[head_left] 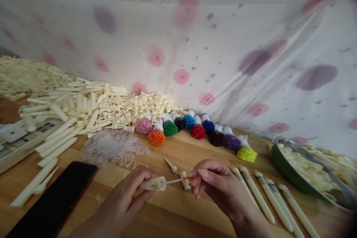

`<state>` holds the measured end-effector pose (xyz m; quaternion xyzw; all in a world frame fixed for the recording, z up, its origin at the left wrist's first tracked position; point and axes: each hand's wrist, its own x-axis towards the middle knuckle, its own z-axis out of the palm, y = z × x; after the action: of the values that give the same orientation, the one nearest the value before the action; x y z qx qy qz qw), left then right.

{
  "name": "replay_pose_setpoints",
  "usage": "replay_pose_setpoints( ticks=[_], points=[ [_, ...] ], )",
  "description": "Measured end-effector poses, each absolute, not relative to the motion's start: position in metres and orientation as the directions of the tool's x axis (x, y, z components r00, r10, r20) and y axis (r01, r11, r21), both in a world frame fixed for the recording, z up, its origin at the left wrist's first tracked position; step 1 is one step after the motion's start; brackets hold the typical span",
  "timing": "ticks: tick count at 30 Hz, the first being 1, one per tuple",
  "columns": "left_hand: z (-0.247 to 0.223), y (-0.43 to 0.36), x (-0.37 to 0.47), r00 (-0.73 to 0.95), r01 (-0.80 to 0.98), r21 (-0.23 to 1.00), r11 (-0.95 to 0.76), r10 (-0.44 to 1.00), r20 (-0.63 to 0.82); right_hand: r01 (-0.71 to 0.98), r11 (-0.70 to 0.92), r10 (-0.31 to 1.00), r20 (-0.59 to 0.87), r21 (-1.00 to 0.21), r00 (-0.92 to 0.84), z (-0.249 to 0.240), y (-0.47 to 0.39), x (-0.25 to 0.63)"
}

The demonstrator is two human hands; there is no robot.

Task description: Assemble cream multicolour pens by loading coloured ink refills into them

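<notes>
My left hand (131,189) is closed around a cream plastic pen part (159,183), a short hollow cylinder with its open end facing right. My right hand (216,182) pinches the coloured end, red or orange, of a thin pen refill (175,181). The refill's white tube runs left to the mouth of the cylinder; how far it reaches inside is hidden. Behind the refill lies a slotted cream pen piece (184,180) on the wooden table (164,215). A pointed cream tip (170,165) rests just beyond it.
Bundles of coloured refills, such as an orange bundle (157,132), line the back. Piled cream pen parts (92,100) and clear small pieces (111,147) lie left, near a black phone (52,202). Several multicolour pens (275,197) and a green bowl (287,171) are at right.
</notes>
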<state>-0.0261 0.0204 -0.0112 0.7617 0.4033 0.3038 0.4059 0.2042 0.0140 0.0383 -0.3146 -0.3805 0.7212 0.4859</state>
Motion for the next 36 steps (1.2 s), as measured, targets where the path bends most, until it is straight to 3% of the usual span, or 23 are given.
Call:
replay_pose_setpoints(
  ticks=[16, 36],
  points=[
    [-0.012, 0.020, -0.025, 0.496, 0.383, 0.876, -0.294, 0.865, 0.073, -0.434, -0.232, 0.942, -0.090, -0.871, -0.323, 0.030, 0.014, 0.197],
    [-0.013, 0.017, -0.023, 0.489, 0.400, 0.858, -0.321, 0.867, 0.096, -0.414, -0.247, 0.934, -0.101, -0.876, -0.342, 0.028, 0.015, 0.194]
  ],
)
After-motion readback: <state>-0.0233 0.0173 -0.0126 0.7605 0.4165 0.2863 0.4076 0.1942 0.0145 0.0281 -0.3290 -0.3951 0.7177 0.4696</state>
